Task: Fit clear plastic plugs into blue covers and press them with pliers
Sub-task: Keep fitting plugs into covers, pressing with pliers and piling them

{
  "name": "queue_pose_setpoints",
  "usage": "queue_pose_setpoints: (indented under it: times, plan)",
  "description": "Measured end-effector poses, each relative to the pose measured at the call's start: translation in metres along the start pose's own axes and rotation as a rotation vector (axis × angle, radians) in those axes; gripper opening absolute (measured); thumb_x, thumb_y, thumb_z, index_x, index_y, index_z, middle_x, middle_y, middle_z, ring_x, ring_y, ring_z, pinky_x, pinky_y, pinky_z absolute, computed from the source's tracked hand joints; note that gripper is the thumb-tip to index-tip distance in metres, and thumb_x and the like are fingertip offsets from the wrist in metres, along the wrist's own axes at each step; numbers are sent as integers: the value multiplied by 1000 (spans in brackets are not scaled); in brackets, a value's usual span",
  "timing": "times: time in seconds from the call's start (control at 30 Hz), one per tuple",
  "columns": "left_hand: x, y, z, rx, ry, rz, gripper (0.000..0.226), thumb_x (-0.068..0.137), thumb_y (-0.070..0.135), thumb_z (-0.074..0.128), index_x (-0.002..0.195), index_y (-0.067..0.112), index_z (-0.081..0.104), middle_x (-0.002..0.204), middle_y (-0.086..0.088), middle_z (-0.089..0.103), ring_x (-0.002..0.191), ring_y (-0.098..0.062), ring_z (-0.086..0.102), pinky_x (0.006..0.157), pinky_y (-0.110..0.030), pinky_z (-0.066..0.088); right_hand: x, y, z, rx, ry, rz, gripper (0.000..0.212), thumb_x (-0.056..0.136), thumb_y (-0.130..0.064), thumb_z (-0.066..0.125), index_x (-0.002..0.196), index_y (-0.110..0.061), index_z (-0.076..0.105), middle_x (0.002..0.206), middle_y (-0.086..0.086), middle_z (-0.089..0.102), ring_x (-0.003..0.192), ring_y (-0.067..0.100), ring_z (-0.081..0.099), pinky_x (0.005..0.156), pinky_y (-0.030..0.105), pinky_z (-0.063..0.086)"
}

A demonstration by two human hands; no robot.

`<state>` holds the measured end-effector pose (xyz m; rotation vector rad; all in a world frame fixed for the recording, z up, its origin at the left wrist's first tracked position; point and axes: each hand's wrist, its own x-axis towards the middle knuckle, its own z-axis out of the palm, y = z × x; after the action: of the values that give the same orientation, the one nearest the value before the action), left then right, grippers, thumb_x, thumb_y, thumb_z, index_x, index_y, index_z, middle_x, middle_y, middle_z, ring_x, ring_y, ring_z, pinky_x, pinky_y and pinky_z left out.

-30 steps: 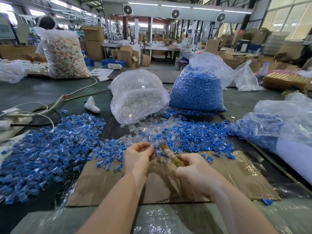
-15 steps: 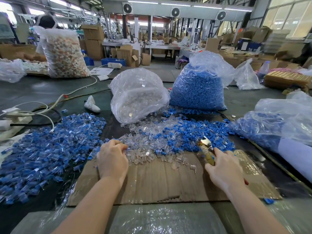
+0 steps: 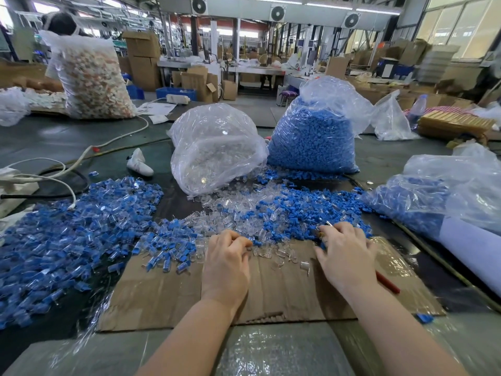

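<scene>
Loose clear plugs [image 3: 244, 210] and blue covers [image 3: 292, 213] lie mixed in a heap at the far edge of a cardboard sheet [image 3: 284, 291]. My left hand [image 3: 227, 256] sits at the heap's near edge, its fingers curled and pinching a clear plug [image 3: 250, 247]. My right hand [image 3: 344, 256] grips the pliers [image 3: 388, 283]. Their red handle pokes out behind the palm and the metal tip shows by the fingertips among the blue covers. A big pile of fitted blue-and-clear pieces [image 3: 67, 240] spreads out on the left.
A bag of clear plugs [image 3: 217, 147] and a bag of blue covers [image 3: 314, 137] stand behind the heap. Another bag with blue parts [image 3: 433, 196] lies right. White cables [image 3: 54, 175] and a power strip lie left. A person stands behind a large bag [image 3: 92, 77] far left.
My left hand has moved right from the fitted pile to the clear plugs. My right hand, holding the pliers, has shifted slightly left and forward into the blue covers.
</scene>
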<state>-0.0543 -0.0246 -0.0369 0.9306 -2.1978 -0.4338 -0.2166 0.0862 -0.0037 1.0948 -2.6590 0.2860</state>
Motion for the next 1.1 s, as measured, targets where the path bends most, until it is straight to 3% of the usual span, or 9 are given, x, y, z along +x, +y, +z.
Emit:
queue_pose_setpoints:
  times: [0.13,0.27,0.47,0.6,0.73,0.8,0.93,1.1]
  plan:
    - [-3,-3,-1,34,5,-40,34,90,19,57,124,20,55,119,6,44,113,-7,27,100,-15,17,11,-18,8,-5,-6,-97,29,94,-22,49,121,-33,54,119,-9,51,114,17,41,95,38,28]
    - [-3,-5,2,101,-61,-89,45,96,27,46,140,25,38,136,6,37,124,-11,23,110,-24,18,19,-29,13,-30,-39,-111,25,96,-18,48,112,-32,59,111,-9,56,109,19,43,90,40,28]
    - [-3,-6,2,-1,-59,-54,32,94,26,50,125,24,56,115,10,51,107,-4,35,89,-12,25,25,-32,12,-48,-39,-107,15,95,-18,48,99,-27,60,100,-6,59,102,19,47,92,41,28]
    - [-4,-5,-1,-62,-44,-19,29,91,27,55,119,21,60,111,10,55,101,-1,40,88,-10,26,23,-31,8,3,3,-120,14,95,-19,46,97,-26,58,98,-6,60,99,18,49,88,36,31]
    - [-4,-3,-3,-61,3,14,25,88,24,60,112,20,66,109,8,63,101,-3,42,88,-9,24,10,-39,4,271,96,-202,13,95,-22,49,100,-20,61,98,-5,64,88,9,49,85,22,40]
    - [-3,-2,-6,-36,27,27,23,85,20,65,107,19,69,105,6,66,100,-8,45,87,-12,25,-4,-50,4,451,108,-228,20,92,-16,55,111,-16,62,103,-4,64,92,7,51,90,19,41]
    - [-3,-1,-8,-93,49,12,28,84,10,65,111,18,67,101,4,67,92,-5,44,79,-11,26,-30,-67,11,572,132,-231,18,89,-13,58,105,-16,66,99,-4,63,93,11,52,86,24,43]
    - [-4,1,-9,-170,35,-12,32,87,7,61,117,19,64,102,7,65,94,-5,51,82,-10,33,-40,-65,16,676,161,-193,17,84,-4,62,97,-13,68,93,-3,68,91,17,59,80,28,45]
